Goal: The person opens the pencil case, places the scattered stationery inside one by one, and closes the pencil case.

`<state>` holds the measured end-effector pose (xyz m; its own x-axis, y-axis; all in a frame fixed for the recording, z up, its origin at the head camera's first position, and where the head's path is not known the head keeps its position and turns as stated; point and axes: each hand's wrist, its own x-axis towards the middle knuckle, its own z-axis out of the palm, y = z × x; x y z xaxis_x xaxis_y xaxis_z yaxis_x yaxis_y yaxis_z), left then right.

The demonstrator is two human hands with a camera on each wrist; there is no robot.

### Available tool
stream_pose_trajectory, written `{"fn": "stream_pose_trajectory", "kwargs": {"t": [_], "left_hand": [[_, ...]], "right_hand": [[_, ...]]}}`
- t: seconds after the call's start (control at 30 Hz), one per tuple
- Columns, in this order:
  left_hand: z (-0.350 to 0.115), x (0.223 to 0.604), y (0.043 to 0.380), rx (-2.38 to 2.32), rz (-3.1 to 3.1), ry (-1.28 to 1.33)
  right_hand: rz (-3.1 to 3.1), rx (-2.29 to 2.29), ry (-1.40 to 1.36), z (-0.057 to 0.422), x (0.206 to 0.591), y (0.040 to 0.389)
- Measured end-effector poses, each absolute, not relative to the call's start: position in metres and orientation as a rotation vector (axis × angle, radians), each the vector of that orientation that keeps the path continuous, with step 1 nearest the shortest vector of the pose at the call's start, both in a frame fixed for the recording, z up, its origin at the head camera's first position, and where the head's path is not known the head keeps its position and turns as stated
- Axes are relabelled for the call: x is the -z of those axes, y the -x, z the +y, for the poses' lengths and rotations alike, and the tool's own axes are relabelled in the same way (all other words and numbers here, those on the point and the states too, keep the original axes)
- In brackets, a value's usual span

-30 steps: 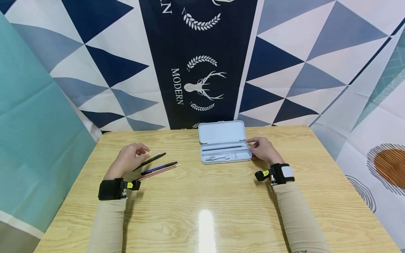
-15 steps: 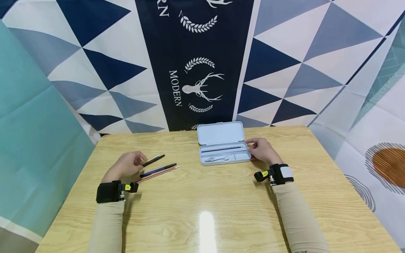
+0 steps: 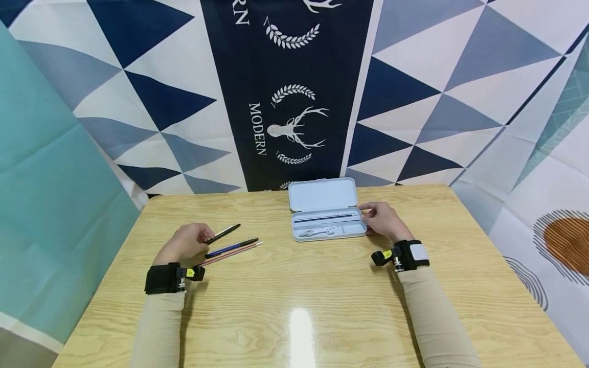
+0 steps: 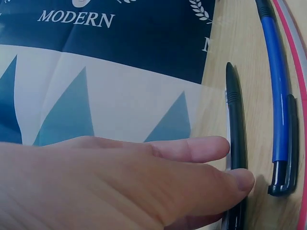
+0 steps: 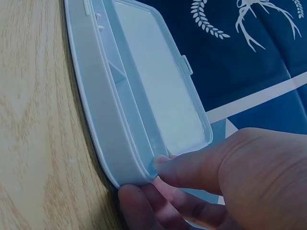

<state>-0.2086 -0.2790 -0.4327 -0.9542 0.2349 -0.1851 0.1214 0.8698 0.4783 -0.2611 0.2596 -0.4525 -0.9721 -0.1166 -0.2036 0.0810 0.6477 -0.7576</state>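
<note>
My left hand [image 3: 186,243] pinches a black pen [image 4: 235,122] on the table's left side, thumb on one side and a finger on the other. A pale strip shows along the pen's far side. Beside it lie a blue pen [image 3: 232,247] with black ends and red pencil-like sticks [image 3: 236,252]. My right hand [image 3: 385,221] holds the right end of an open light-blue pencil case [image 3: 329,237], thumb on the rim and fingers against the outer wall. Inside the case are a dark pencil [image 3: 324,218] and a small white item [image 3: 316,232] in the front compartment.
The case's lid [image 3: 323,194] stands raised against the patterned backdrop [image 3: 294,66] behind the table [image 3: 257,301]. A teal cloth [image 3: 60,194] hangs at the left. A low divider [image 5: 117,72] splits the case's front compartment.
My left hand has come down onto the black pen and its fingers have closed on it. The right hand keeps its hold on the case. The head view shifts slightly.
</note>
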Motion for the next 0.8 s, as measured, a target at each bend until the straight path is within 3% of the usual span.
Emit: {"fn": "stream_pose_trajectory", "kwargs": {"t": [0.8], "left_hand": [[-0.2751,0.4306,0.2079,-0.615,2.835,-0.246]], "right_hand": [[2.64,1.225,0.049,0.2616,0.4556,0.2634]]}}
